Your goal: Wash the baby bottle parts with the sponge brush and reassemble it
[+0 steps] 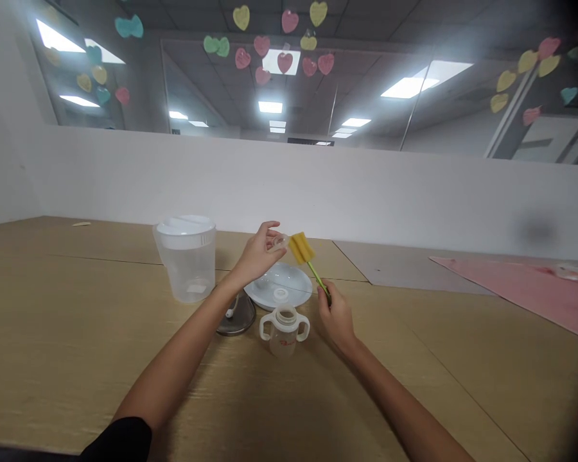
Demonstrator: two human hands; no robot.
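Note:
My left hand [262,247], fingers curled, holds a small clear bottle cap [280,242] above a white plate [298,296]. Gripped in my right hand [336,314] is the green handle of a sponge brush [302,248]. Its yellow sponge head is up close to the cap; I cannot tell whether they touch. On the plate lies a small white ring-shaped part [280,293]. In front of the plate, a baby bottle [284,333] with two white handles stands upright, its top uncovered. A dark round metal lid [237,321] is partly hidden behind my left forearm.
To the left stands a clear plastic pitcher [191,266] with a white lid. A pink cloth [534,292] covers the table's right side. A low white wall [289,186] with glass above runs along the back.

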